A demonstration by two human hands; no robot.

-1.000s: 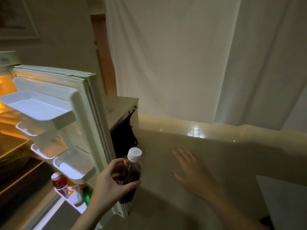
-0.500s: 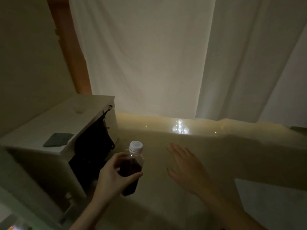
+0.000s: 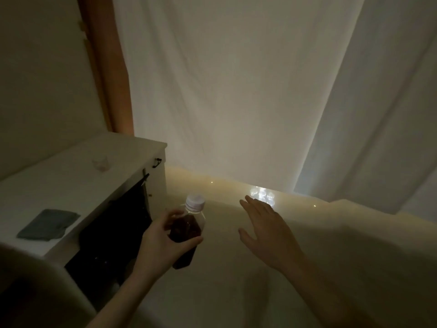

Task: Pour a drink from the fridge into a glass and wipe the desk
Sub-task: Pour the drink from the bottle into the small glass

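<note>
My left hand (image 3: 158,242) grips a clear plastic bottle (image 3: 186,229) of dark red drink with a white cap, upright, just right of the white desk (image 3: 71,185). My right hand (image 3: 267,229) hovers open with fingers spread, to the right of the bottle, holding nothing. On the desk top stands a small clear glass (image 3: 101,162) near the back. A folded grey cloth (image 3: 48,224) lies near the desk's front left.
A dark bag (image 3: 113,235) hangs from a hook on the desk's right side. White curtains (image 3: 236,91) cover the wall ahead, with a wooden door frame (image 3: 106,67) at the left. The pale glossy floor reflects a light spot (image 3: 262,195).
The view has swung right, away from the open fridge, which is out of sight now. The desk top with glass and cloth has come into view. Both hands keep their pose.
</note>
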